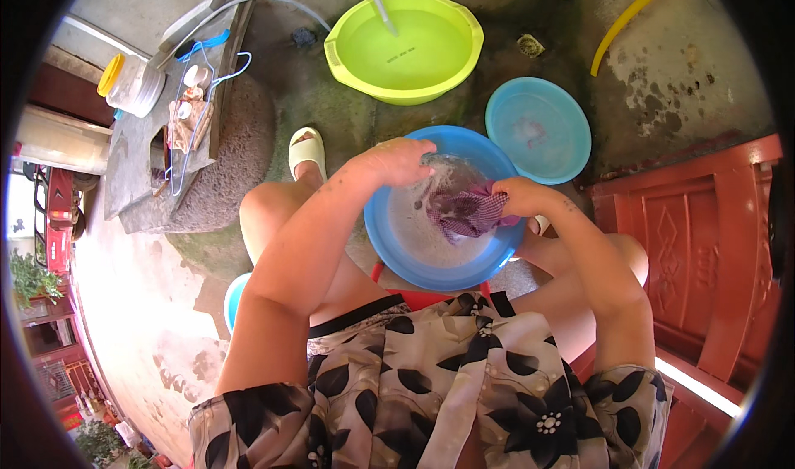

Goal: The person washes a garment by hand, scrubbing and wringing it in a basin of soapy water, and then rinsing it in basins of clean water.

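Observation:
A round blue plastic basin [444,276] stands between my knees with cloudy, sudsy water in it. My right hand [517,197] grips one end of a wet purple checked cloth [469,213], whose other part lies in the water. Over the basin's upper left rim is my left hand [407,161], its fingers apart and nothing seen between them. Beyond the basin sits a larger yellow-green basin [404,92] of water, with a pale hose [380,3] reaching into it. A smaller light blue basin [539,168] with some water touches the blue one at the upper right.
On the left, a stone slab [133,158] bears blue wire hangers [214,84], a jar with a yellow lid [110,75] and a crumpled brown cloth [180,127]. A red metal door panel [695,258] stands close on the right. A yellow hose [612,31] lies at the upper right.

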Motion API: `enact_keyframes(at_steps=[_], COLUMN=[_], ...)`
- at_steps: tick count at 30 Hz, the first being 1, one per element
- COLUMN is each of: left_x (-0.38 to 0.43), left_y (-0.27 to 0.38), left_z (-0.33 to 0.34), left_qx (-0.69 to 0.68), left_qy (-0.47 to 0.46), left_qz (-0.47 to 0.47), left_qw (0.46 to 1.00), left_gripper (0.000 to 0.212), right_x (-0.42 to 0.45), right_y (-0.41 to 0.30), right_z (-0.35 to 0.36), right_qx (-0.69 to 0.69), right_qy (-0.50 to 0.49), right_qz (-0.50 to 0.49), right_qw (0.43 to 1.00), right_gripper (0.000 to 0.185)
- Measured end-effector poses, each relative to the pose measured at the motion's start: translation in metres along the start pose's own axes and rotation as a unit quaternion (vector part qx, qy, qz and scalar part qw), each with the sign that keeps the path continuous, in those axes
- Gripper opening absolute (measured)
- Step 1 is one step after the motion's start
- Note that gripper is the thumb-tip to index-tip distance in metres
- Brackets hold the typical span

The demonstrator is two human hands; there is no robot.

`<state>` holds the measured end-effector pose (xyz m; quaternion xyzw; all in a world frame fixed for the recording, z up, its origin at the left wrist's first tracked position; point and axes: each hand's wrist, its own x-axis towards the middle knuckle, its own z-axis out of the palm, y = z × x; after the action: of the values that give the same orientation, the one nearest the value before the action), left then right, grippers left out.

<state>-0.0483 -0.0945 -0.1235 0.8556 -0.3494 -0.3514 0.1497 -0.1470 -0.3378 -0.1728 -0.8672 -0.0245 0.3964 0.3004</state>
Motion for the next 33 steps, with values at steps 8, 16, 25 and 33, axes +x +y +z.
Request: enact_keyframes(at_steps=[8, 16, 25, 33], left_x=[0.002, -0.002, 0.058, 0.024], left_y=[-0.015, -0.012, -0.040, 0.018], left_z=[0.022, 0.027, 0.119, 0.059], left_qx=[0.045, 0.013, -0.036, -0.655], left_qy=[-0.013, -0.032, 0.152, 0.163], left_qz=[0.040, 0.032, 0.203, -0.096], left_qw=[0.998, 0.999, 0.967, 0.732], left_gripper=[0.048, 0.064, 0.094, 0.041], right_x=[-0.064, -0.072, -0.065, -0.043], right_y=[-0.047, -0.050, -0.071, -0.035], right_z=[-0.006, -0.017, -0.022, -0.029], right_qx=[0.163, 0.390, 0.516, 0.619], right_qy=[0.067, 0.132, 0.108, 0.268], right_qz=[-0.018, -0.163, -0.341, -0.214], right_qw=[0.984, 0.897, 0.779, 0.707], right_gripper=[0.028, 0.023, 0.036, 0.040])
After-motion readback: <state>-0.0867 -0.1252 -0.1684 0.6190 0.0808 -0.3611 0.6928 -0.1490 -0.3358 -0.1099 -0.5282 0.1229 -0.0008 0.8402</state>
